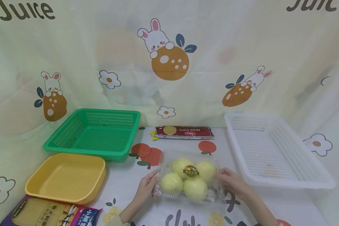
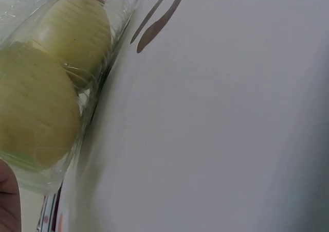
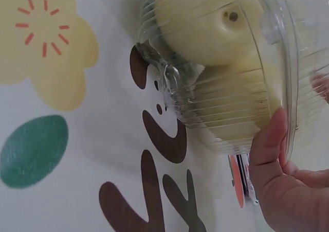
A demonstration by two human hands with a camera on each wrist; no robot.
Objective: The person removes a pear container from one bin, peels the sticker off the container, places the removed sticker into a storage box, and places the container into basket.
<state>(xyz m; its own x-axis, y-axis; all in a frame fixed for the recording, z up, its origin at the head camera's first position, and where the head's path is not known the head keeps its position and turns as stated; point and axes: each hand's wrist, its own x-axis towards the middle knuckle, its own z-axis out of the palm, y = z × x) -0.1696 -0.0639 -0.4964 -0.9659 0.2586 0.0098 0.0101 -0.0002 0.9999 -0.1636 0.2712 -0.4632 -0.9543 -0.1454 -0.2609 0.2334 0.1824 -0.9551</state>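
A clear plastic clamshell box [image 1: 213, 195] of several round, pale yellow-green fruits [image 1: 195, 188] is held between both hands over the front middle of the table. A small dark and gold label [image 1: 191, 171] sits on its lid. My left hand [image 1: 145, 185] grips the box's left edge; in the left wrist view only part of the thumb [image 2: 9, 201] shows beside the box. On the opposite side, my right hand [image 3: 288, 180] pinches the box's rim between thumb and fingers. Ribbed side walls [image 3: 226, 103] sit close over the printed cloth in the right wrist view.
At the back left is a green basket [image 1: 108, 138], with a yellow tub [image 1: 70, 179] before it and a noodle-like packet [image 1: 53, 213] nearer. A dark red packet [image 1: 185, 132] and a small yellow sachet [image 1: 153, 135] lie behind the box. A white basket [image 1: 271, 150] stands right.
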